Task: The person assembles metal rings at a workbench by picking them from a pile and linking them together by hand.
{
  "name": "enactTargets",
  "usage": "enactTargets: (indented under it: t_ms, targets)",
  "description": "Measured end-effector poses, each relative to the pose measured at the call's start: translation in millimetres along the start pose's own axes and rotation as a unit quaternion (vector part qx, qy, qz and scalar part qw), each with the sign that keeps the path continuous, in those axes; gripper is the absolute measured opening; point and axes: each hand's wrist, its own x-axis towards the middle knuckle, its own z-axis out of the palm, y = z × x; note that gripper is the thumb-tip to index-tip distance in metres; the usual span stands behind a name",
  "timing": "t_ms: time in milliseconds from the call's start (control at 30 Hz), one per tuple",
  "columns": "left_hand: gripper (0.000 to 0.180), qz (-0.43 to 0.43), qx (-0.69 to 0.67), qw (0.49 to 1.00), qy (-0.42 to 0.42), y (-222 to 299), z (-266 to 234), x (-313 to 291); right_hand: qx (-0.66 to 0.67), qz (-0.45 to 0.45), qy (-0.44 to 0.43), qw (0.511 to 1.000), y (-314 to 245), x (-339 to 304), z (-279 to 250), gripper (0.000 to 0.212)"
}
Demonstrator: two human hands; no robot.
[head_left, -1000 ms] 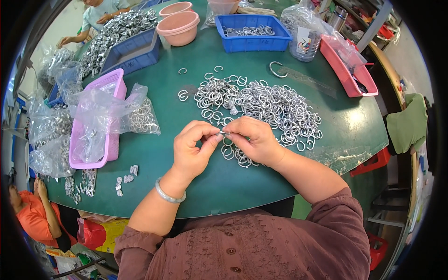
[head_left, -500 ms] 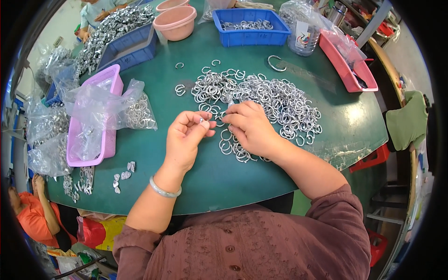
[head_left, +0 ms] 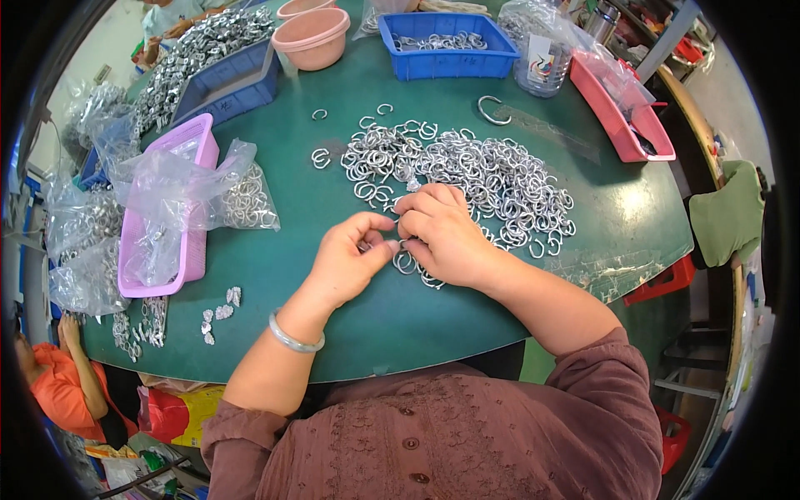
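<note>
Near the table's front, my left hand [head_left: 343, 260] and my right hand [head_left: 450, 242] meet fingertip to fingertip. Thumb and index finger of the left are pinched together; what lies between them is too small and covered to make out. The right hand's fingers are bent and pressed together against it, their grip also hidden. Just beyond and under the right hand spreads a heap of silver open rings [head_left: 508, 187]. A few loose rings [head_left: 320, 158] lie left of the heap, and a larger open ring [head_left: 481, 111] sits behind it.
At left stands a lilac basket [head_left: 197, 258] draped with plastic, beside a bag of rings [head_left: 248, 200]. Small silver ornaments [head_left: 224, 312] lie nearer. Blue trays [head_left: 454, 67], pink bowls [head_left: 310, 46], a plastic jar [head_left: 540, 71] and a red tray [head_left: 608, 117] line the back. Other people sit left.
My left hand has moved right and slightly down, up against the right hand. The right hand has shifted only slightly, and the small silver piece at the left fingertips is now covered.
</note>
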Motion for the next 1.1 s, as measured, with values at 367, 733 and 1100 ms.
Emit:
enactTargets:
  t_ms: [367, 733, 1100]
  targets:
    - [0.006, 0.122, -0.061, 0.988, 0.065, -5.7, -3.1, 1.2, 0.142, -0.020, 0.098, 0.985, 0.8, 7.6, -6.2, 0.033]
    - [0.010, 0.154, -0.119, 0.978, 0.077, 3.7, -1.4, -2.5, 0.163, -0.037, 0.136, 0.977, 3.6, 6.7, -5.8, 0.017]
    - [0.014, 0.341, 0.066, 0.931, 0.114, 8.6, -1.6, -2.7, 0.132, -0.061, 0.154, 0.977, 2.9, 8.4, -8.1, 0.022]
